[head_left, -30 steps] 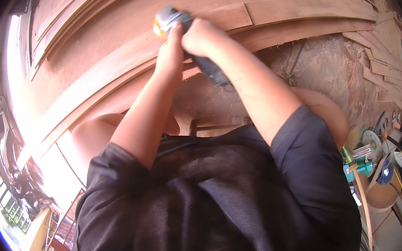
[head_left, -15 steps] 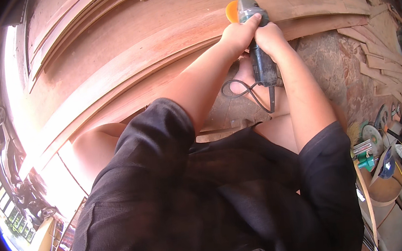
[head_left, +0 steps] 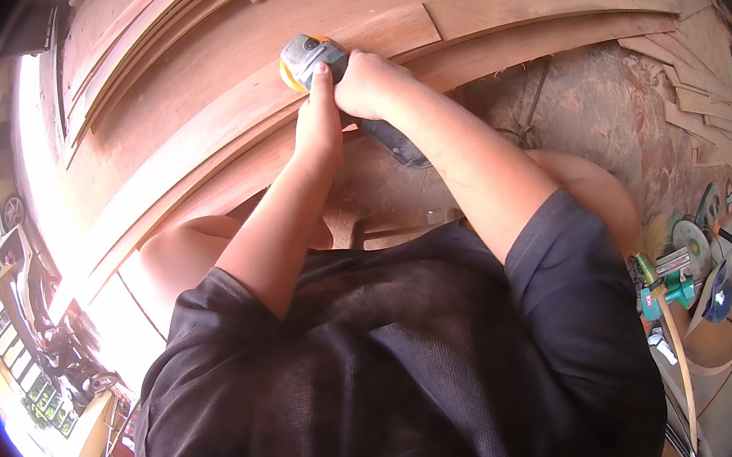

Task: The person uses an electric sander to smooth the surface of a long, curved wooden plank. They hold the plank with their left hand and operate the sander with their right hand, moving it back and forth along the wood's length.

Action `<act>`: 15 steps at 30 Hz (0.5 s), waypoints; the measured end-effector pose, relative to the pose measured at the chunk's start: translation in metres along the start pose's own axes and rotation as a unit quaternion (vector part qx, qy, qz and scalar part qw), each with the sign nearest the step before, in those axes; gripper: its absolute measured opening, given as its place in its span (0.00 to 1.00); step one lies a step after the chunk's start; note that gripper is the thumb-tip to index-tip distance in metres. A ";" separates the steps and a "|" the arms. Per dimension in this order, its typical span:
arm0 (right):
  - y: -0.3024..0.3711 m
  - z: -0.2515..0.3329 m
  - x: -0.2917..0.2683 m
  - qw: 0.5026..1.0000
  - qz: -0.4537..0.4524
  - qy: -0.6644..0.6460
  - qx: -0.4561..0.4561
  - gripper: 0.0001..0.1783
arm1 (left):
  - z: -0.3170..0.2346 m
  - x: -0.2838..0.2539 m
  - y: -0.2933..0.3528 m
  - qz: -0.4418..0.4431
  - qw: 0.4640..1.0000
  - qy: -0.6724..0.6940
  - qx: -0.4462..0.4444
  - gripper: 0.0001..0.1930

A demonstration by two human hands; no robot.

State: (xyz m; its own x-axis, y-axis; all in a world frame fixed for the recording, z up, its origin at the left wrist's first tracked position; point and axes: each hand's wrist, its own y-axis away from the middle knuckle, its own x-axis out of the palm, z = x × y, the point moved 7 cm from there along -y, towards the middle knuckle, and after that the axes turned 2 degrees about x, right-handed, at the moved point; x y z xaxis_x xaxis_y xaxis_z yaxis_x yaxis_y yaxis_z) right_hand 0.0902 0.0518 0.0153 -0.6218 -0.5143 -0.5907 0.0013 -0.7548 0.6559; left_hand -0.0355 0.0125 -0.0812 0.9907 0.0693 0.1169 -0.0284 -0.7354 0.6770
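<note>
Stack of long reddish wooden boards (head_left: 216, 75) fills the upper half, their long axis sweeping from about 8 o'clock up to 2 o'clock, bent by the lens; the nearest plank (head_left: 490, 50) runs roughly 9-to-3 under the tool. Bare dusty floor (head_left: 605, 123) lies at 3 o'clock of the hands, with loose wood offcuts (head_left: 711, 116) along the right rim. The person's dark shirt (head_left: 380, 361) takes the lower half, both forearms rising from it toward 12 o'clock and meeting on the tool. Angle grinder (head_left: 312, 56), grey body with an orange-yellow disc or pad at its head, sits on the plank at about 12 o'clock of frame centre; its long axis runs from the head at 11 o'clock down to the dark rear handle at 5 o'clock, which pokes out below the right wrist. Left hand (head_left: 317, 118) is at 7 o'clock of the grinder head, fingers wrapped on the body just behind the head, thumb stretched up along it. Right hand (head_left: 368, 81) is at 3 o'clock of the head, fingers closed tight over the body, touching the left hand. Both hands are equally near; the head lies just beyond the fingertips toward 11 o'clock. Clutter at 4 o'clock far right: green tool (head_left: 671, 290), round discs (head_left: 691, 239), too small to tell more.
</note>
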 end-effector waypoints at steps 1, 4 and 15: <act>-0.005 -0.009 -0.001 1.000 -0.013 -0.002 -0.018 0.33 | 0.003 0.010 0.002 0.009 1.000 -0.007 0.001 0.45; -0.012 -0.048 -0.020 0.999 -0.034 -0.010 -0.025 0.29 | 0.003 0.051 0.001 0.061 0.997 -0.029 0.023 0.44; -0.022 -0.137 -0.064 0.970 -0.162 -0.160 0.080 0.32 | -0.032 0.145 -0.013 0.184 0.963 -0.198 -0.016 0.47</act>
State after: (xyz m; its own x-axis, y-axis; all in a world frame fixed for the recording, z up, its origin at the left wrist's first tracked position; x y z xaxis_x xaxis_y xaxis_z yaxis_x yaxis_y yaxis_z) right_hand 0.2369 0.0451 -0.0256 -0.7809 -0.0879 -0.6184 -0.3404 -0.7702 0.5393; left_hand 0.1043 0.0536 -0.0499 0.8854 -0.4592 0.0718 -0.3858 -0.6399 0.6646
